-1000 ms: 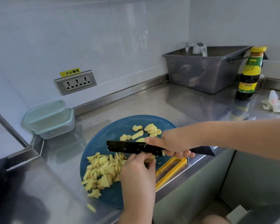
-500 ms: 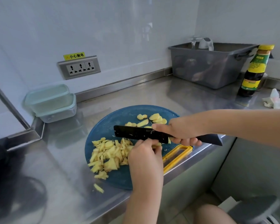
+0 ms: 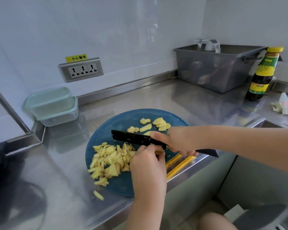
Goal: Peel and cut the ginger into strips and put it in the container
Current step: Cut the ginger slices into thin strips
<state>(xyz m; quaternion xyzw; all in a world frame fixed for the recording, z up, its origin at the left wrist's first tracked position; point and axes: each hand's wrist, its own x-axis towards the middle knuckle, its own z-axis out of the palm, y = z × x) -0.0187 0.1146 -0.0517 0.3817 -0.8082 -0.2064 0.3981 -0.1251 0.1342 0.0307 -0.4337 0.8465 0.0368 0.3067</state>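
A round blue cutting board [image 3: 106, 130] lies on the steel counter. A heap of cut ginger strips [image 3: 110, 160] covers its left part, and several ginger slices [image 3: 160, 124] lie at its far side. My right hand [image 3: 178, 140] grips a black knife [image 3: 131, 138], blade pointing left over the board. Just in front of the blade, my left hand [image 3: 146, 161] holds a small piece of ginger with curled fingers; the piece is mostly hidden. One strip [image 3: 98, 195] lies off the board on the counter. Two stacked clear containers [image 3: 51, 107] with pale green lids stand at the back left.
A grey plastic tub [image 3: 214, 72] stands at the back right beside a dark sauce bottle [image 3: 263, 75]. A crumpled wrapper [image 3: 284, 107] lies at the far right. A yellow peeler [image 3: 179, 165] lies at the counter's front edge. A wall socket [image 3: 81, 69] sits above the containers.
The view has shifted down and nearer the board. The knife and both hands keep about the same places over the ginger; the strip heap looks unchanged.
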